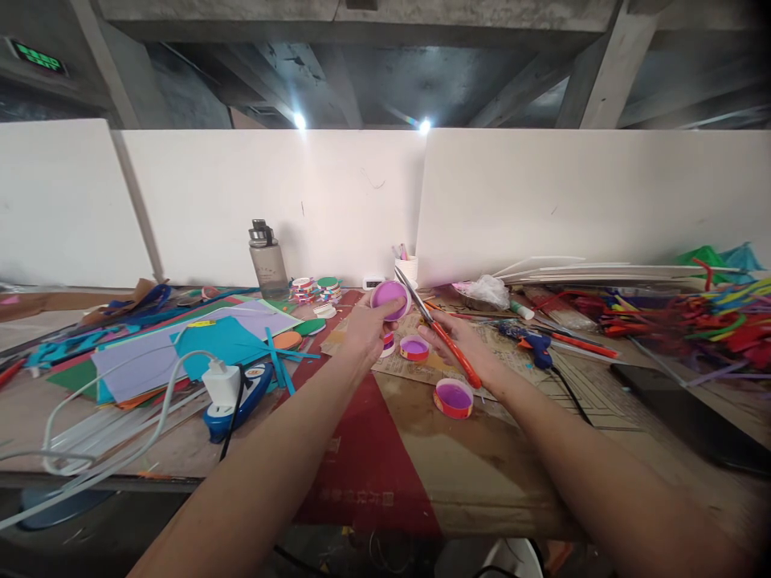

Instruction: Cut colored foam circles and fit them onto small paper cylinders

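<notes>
In my left hand point(365, 325) is a shallow round cup point(389, 295), purple inside, gripped at its rim with the thumb across its face. My right hand point(463, 345) is closed around red-handled scissors point(449, 341), whose dark blades point up and to the left, beside the cup's right edge. Below my hands stand two similar short cups with purple insides, a nearer cup point(454, 400) and a farther cup point(414, 348). Another purple-and-red piece point(388, 345) shows partly under my left hand.
A blue power strip point(238, 405) with a white plug and cables sits at left by coloured paper sheets point(138, 361). A bottle point(268, 261) stands behind. To the right are a blue glue gun point(535, 347), a dark flat device point(692, 413) and a heap of coloured strips point(716, 321).
</notes>
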Tool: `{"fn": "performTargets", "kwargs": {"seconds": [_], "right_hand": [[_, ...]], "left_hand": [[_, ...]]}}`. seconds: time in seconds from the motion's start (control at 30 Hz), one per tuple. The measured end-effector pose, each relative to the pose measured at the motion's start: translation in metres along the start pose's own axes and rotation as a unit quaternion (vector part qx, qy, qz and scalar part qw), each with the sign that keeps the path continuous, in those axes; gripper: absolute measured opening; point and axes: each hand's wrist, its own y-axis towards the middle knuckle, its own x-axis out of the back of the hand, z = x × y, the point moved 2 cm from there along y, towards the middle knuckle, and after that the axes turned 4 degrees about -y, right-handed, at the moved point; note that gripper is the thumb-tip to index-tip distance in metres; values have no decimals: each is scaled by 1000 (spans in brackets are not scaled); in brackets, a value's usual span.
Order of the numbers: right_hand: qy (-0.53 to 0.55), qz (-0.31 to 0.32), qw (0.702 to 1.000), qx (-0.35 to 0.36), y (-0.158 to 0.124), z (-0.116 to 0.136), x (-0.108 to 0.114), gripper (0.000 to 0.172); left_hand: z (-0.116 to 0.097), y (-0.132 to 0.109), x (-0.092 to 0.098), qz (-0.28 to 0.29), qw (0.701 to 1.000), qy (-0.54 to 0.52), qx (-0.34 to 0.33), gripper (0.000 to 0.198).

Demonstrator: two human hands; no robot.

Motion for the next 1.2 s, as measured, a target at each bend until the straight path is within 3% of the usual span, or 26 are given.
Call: {"fn": "performTargets", "kwargs": {"seconds": [0.27, 0.63, 0.83, 1.2], "right_hand": [[-45, -1, 999, 1, -1, 6, 3, 36], [16, 8, 1000, 5, -1, 5, 1, 36], [-19, -2, 1000, -4, -2, 4, 2, 33], [-109, -50, 992, 45, -2, 3, 4, 35]], "left_hand": [[0, 1, 1, -9, 1000, 1, 4, 57], [3, 4, 4, 7, 1000, 15, -5, 51], [4, 5, 5, 15, 1000, 18, -9, 49], [4, 4, 6, 20, 998, 52, -16, 44]]}}
